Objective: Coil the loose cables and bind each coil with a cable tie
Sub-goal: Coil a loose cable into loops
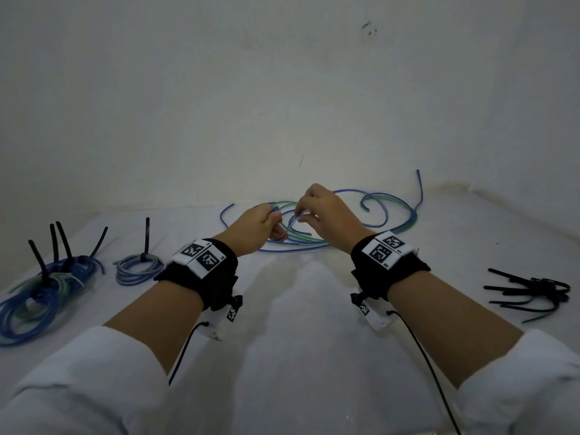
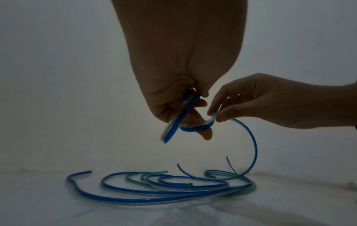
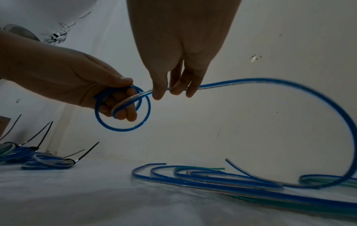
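Observation:
My left hand (image 1: 266, 222) grips a small started coil of blue cable (image 3: 123, 130), a loop or two lying round its fingers (image 2: 204, 133). Just right of it my right hand (image 1: 306, 211) pinches the same cable (image 3: 270, 81) between thumb and fingertips (image 3: 159, 94). From there the cable arcs down to the white table. Both hands hover above a heap of loose blue and green cables (image 1: 389, 211) at the table's back middle, also shown in the left wrist view as loose cables (image 2: 154, 191).
Several bound coils (image 1: 44, 290) with black tie tails sticking up lie at the left, with a smaller bound coil (image 1: 138, 268) beside them. A bunch of loose black cable ties (image 1: 533, 291) lies at the right. A white wall (image 1: 282, 89) stands behind the table.

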A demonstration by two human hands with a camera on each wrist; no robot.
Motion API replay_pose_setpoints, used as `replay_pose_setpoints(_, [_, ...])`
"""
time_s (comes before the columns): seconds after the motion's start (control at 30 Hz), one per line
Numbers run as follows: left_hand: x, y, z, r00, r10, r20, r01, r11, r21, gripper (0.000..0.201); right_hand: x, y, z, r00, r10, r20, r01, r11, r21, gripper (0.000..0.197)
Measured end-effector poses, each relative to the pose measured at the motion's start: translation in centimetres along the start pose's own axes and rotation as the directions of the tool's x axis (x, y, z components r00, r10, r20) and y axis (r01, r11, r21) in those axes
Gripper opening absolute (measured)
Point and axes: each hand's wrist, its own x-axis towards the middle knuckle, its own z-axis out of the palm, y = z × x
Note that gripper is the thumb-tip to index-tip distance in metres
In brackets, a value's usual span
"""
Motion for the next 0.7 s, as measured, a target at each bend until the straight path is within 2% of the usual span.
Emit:
replay_pose_setpoints(0.1, [-0.1, 0.1, 0.1, 0.999, 0.034, 0.033, -0.037, 0.995, 0.089, 0.023, 0.1, -0.3, 0.1, 0.995, -0.088, 0.036, 0.090, 0.994, -0.062, 0.008])
replay_pose_setpoints(0.2, [-0.1, 0.5, -0.1, 0.999, 0.050, -0.006, -0.049, 0.991, 0.124, 0.020, 0.1, -0.7, -0.1, 0.990, -0.107, 0.090, 0.112, 0.992, -0.055, 0.013])
replay_pose_setpoints(0.33, [0.0, 0.3, -0.7, 0.996, 0.053, -0.066, -0.043, 0.988, 0.151, 0.019, -0.3, -0.3, -0.3, 0.997, 0.027, 0.070, -0.029, 0.999, 0.028, 0.018])
replay_pose_setpoints(0.43, [0.1, 0.0, -0.9, 0.996, 0.022, -0.088, -0.010, 0.991, 0.136, 0.021, -0.4, 0.3, -0.6, 0.987, 0.091, 0.132, -0.098, 0.994, 0.041, 0.015])
replay_pose_setpoints(0.53, [0.2, -0.4, -0.8, 0.998, 0.020, -0.057, -0.008, 0.979, 0.202, 0.023, -0.2, -0.3, -0.7, 0.976, 0.006, 0.220, -0.013, 1.000, 0.029, 0.016])
replay_pose_setpoints(0.6, [0.1, -0.2, -0.6, 0.999, 0.042, -0.018, -0.036, 0.963, 0.267, 0.025, 0.0, -0.9, -0.6, 0.971, -0.051, 0.232, 0.045, 0.999, 0.028, 0.017])
replay_pose_setpoints(0.7, [-0.1, 0.3, -0.5, 0.999, 0.038, 0.016, -0.040, 0.986, 0.160, 0.025, -0.2, -1.0, -0.7, 0.979, -0.042, 0.198, 0.031, 0.998, 0.062, 0.013])
